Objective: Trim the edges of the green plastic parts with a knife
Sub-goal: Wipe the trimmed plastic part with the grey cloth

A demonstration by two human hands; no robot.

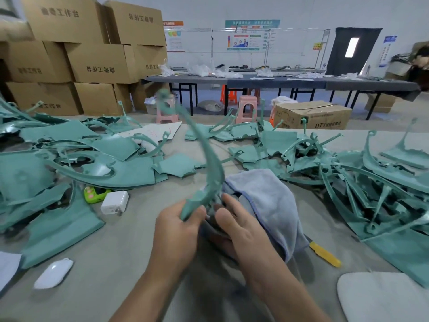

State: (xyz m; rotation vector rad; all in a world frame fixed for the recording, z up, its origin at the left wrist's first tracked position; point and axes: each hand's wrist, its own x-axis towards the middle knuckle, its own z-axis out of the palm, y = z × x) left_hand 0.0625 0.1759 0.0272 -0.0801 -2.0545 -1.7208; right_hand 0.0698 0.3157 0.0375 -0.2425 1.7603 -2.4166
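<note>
Green plastic part, base between left-hand fingers.

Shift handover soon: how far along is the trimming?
Can't tell which green parts are already trimmed. In hand: left hand grips one curved green part, blurred; right hand beside it, knife not visible there. A yellow-handled tool lies by the cloth. Large piles remain on both sides.

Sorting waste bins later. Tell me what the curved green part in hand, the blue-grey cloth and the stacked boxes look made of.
Curved green part: looks like moulded plastic, smooth with a slight sheen. Blue-grey cloth: soft napped fabric, probably microfibre, folding limply. Stacked boxes: brown matte corrugated cardboard, with creased flaps.
</note>
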